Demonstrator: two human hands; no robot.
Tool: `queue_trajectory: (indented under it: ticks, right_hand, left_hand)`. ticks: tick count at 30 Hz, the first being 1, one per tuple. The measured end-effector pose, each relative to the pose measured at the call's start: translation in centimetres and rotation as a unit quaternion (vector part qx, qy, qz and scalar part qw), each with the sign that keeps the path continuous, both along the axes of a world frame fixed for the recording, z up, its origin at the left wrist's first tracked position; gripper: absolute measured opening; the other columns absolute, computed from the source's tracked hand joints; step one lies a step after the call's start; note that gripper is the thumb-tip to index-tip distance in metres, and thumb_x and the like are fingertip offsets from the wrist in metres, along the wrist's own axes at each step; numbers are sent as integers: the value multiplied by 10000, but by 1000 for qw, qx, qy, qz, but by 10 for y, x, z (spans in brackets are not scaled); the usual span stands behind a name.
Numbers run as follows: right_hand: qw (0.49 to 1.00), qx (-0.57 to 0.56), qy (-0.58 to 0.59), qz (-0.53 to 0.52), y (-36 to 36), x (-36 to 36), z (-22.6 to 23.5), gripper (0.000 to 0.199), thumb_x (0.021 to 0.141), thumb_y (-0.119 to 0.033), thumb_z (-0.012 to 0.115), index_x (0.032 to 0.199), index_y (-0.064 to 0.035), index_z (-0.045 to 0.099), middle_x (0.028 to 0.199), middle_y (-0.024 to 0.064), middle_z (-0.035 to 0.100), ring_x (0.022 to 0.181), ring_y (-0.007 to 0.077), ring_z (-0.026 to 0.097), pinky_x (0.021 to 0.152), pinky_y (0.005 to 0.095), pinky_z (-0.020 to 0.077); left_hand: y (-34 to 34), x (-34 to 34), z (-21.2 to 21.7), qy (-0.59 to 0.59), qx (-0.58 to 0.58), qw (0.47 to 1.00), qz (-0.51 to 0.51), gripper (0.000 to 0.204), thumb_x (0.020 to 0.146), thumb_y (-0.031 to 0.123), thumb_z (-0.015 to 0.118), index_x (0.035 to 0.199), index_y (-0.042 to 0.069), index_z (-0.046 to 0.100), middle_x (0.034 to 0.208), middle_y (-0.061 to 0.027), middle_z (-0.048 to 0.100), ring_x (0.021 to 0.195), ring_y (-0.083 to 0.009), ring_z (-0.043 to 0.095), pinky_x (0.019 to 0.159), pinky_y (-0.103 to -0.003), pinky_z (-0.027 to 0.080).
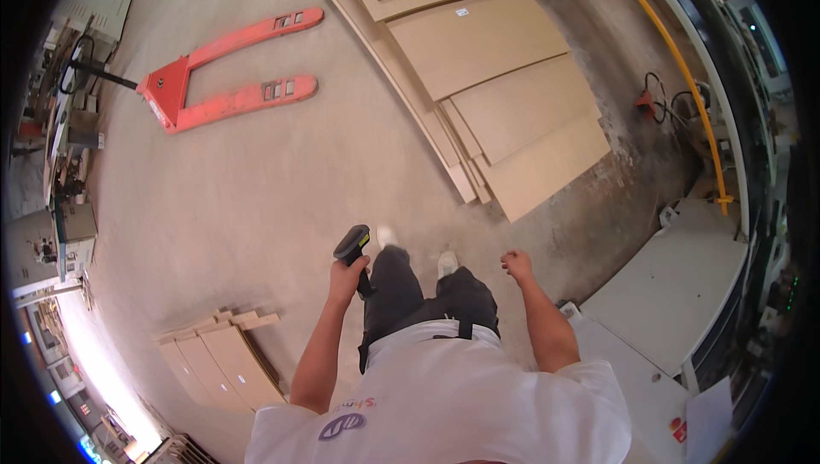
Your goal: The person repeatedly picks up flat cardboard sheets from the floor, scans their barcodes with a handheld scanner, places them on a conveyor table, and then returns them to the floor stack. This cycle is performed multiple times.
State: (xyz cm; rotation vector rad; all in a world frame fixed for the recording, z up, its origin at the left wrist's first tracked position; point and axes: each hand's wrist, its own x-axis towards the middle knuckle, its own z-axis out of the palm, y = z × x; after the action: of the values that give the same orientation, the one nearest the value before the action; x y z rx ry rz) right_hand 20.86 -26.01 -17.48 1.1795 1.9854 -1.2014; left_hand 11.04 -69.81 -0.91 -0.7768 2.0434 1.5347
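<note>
My left hand (345, 278) is wrapped round the grip of a black and grey handheld barcode scanner (350, 245), its head tipped up and pointing ahead. Out to the right hangs my right hand (516, 265), fingers loosely curled, with nothing visible in them. Ahead of me lies a large stack of flat tan boards (534, 118), layered unevenly, the top pieces overlapping; a small white label (462, 12) sits on one. Both hands are apart from the stack.
A red pallet jack (171, 93) stands on the concrete floor at the far left, forks toward the boards. Smaller tan panels (226, 361) lie near left. On my right are a pale machine table (666, 280), a yellow bar (683, 63) and a red pedal (647, 104) with cable.
</note>
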Motion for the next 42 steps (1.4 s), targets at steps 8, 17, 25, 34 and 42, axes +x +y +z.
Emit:
queue_trajectory:
  ticks: [8, 17, 25, 34, 42]
  right_hand:
    - [974, 93, 182, 97, -43, -319, -32, 664, 762, -247, 746, 1277, 55, 457, 1058, 219, 657, 878, 290, 679, 779, 365, 537]
    - [967, 116, 220, 49, -140, -819, -143, 906, 756, -261, 766, 1430, 53, 247, 1392, 275, 418, 1239, 349, 492, 1010, 392, 437]
    - [959, 169, 229, -11, -206, -1046, -177, 606, 715, -262, 817, 1053, 22, 402, 1111, 224, 463, 998, 405, 532, 867, 457, 461]
    - [929, 165, 266, -198, -126, -1019, -224, 546, 727, -224, 808, 1052, 41, 459, 971, 150, 575, 849, 266, 614, 725, 364, 523]
    - [863, -138, 236, -425, -42, -1018, -219, 292, 842, -134, 719, 1016, 36, 557, 851, 105, 625, 568, 186, 610, 490, 292, 536]
  left_hand:
    - [-32, -253, -82, -49, -5, 997, 61, 299, 791, 320, 684, 798, 24, 641, 635, -73, 637, 444, -125, 532, 372, -274, 349]
    - [-100, -518, -190, -89, -1, 990, 109, 272, 816, 282, 648, 915, 34, 600, 657, -83, 637, 421, -118, 519, 327, -248, 333]
    - [-142, -556, -194, -251, -81, 950, 167, 212, 790, 192, 660, 884, 20, 580, 638, -103, 633, 507, -163, 600, 402, -262, 409]
    - [-119, -627, -178, -198, -28, 975, 100, 209, 786, 85, 668, 933, -36, 582, 746, -75, 595, 628, -181, 634, 593, -301, 516]
    - [-80, -712, -190, -128, -65, 987, -78, 173, 781, 126, 710, 826, -26, 643, 672, -43, 613, 621, -100, 579, 556, -295, 472]
